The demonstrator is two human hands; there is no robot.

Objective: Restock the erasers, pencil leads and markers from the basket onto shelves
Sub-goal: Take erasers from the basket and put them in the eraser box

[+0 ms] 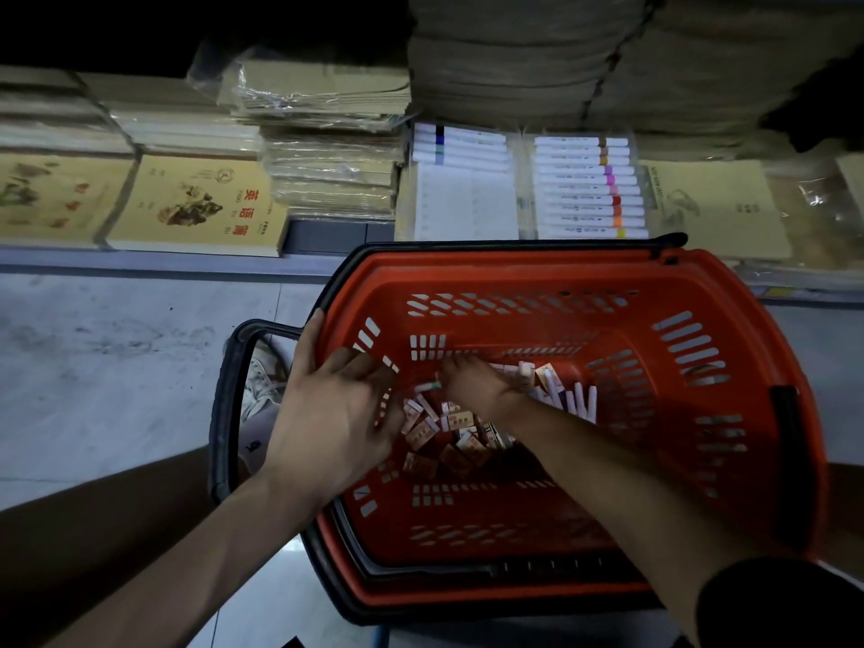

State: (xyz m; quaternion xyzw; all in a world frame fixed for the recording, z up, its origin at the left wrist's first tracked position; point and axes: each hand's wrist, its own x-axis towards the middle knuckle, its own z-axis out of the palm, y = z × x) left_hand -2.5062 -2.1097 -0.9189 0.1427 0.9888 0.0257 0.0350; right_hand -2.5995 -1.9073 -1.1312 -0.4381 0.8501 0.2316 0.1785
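Observation:
An orange plastic basket [701,348] with black handles stands on the floor in front of the low shelf. On its bottom lie several small orange-and-white eraser boxes [460,441] and white markers [579,402]. My left hand [334,409] rests spread on the basket's left rim, thumb over the edge, fingers inside. My right hand [477,383] is down in the basket, fingers closed around a white marker [428,387] with a teal end. On the shelf lie two rows of white markers [586,189] with coloured bands.
Exercise books [196,203] and plastic-wrapped notebook stacks [332,180] fill the shelf on the left. Brown paper bundles [537,58] are piled above. More books [720,212] lie on the right. Grey tile floor [117,357] spreads to the left. A white shoe [262,385] shows beside the basket handle.

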